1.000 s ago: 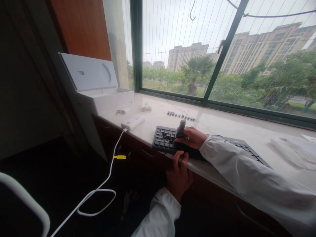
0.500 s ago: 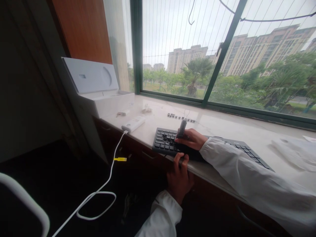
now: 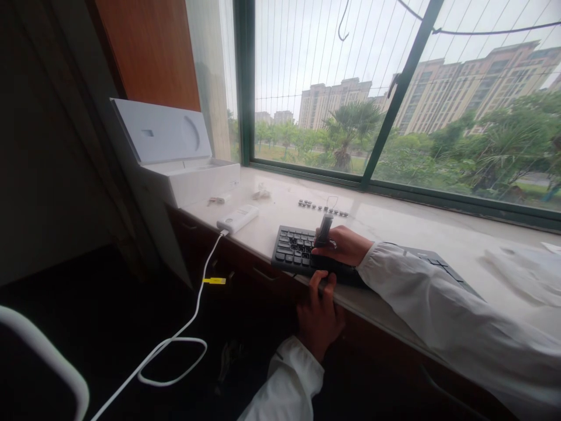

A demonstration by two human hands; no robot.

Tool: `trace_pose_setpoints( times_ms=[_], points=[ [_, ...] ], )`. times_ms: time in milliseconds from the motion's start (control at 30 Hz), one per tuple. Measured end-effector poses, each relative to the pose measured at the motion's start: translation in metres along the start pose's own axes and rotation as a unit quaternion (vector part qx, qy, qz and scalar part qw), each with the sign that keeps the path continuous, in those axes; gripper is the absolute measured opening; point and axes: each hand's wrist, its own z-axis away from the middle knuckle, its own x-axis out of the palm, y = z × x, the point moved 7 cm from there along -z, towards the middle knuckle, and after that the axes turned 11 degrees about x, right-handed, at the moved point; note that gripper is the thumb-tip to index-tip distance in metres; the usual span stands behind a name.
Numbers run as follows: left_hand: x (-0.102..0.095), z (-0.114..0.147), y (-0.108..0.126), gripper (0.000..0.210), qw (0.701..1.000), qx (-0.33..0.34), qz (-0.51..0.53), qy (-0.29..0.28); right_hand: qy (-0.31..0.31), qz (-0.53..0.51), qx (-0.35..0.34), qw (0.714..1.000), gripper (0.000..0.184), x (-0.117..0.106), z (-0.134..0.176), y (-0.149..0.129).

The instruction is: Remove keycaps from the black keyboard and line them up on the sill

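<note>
A black keyboard [image 3: 289,258] lies along the front edge of the white windowsill. Some keycaps are off in its left part, leaving dark gaps. My right hand [image 3: 348,245] is closed around a dark, blocky cleaning tool [image 3: 325,229], held nearly upright over the keys; its lower end is hidden by my fingers. My left hand [image 3: 321,316] is below the sill edge, fingers apart, with fingertips touching the keyboard's front edge. Behind the keyboard, several loose black keycaps [image 3: 313,205] lie in rows, with a thin wire loop [image 3: 332,202] beside them.
A white open box [image 3: 193,181] stands at the left end of the sill. Near it are a white power bank [image 3: 238,219] with a white cable [image 3: 197,304] hanging down, and small items [image 3: 262,192]. Crumpled clear plastic [image 3: 521,272] lies at right. A window [image 3: 307,140] rises behind.
The view has shifted slightly. My right hand keeps its hold on the dark tool over about the same keys, and my left hand stays at the front edge.
</note>
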Motion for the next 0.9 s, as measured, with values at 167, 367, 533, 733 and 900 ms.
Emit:
trace_pose_setpoints(
  times_ms=[167, 367, 533, 733, 900],
  points=[
    [0.002, 0.0, -0.001, 0.052, 1.0, -0.008, 0.008, -0.011, 0.001, 0.005, -0.019, 1.0, 0.032, 0.001, 0.0, -0.002],
    [0.001, 0.0, 0.001, 0.053, 1.0, -0.014, 0.014, -0.009, 0.005, -0.016, -0.028, 0.999, 0.031, 0.002, 0.002, -0.003],
    [0.002, 0.002, 0.0, 0.055, 1.0, -0.019, 0.013, -0.005, 0.019, -0.004, -0.063, 0.998, 0.031, 0.001, 0.005, -0.01],
    [0.0, 0.0, 0.0, 0.056, 1.0, -0.017, 0.012, 0.007, 0.015, -0.021, -0.051, 0.998, 0.033, 0.001, 0.002, -0.006],
    [0.001, 0.001, 0.0, 0.059, 1.0, -0.019, 0.011, 0.003, -0.013, -0.056, -0.023, 0.998, 0.036, 0.005, -0.004, 0.001]
  ],
)
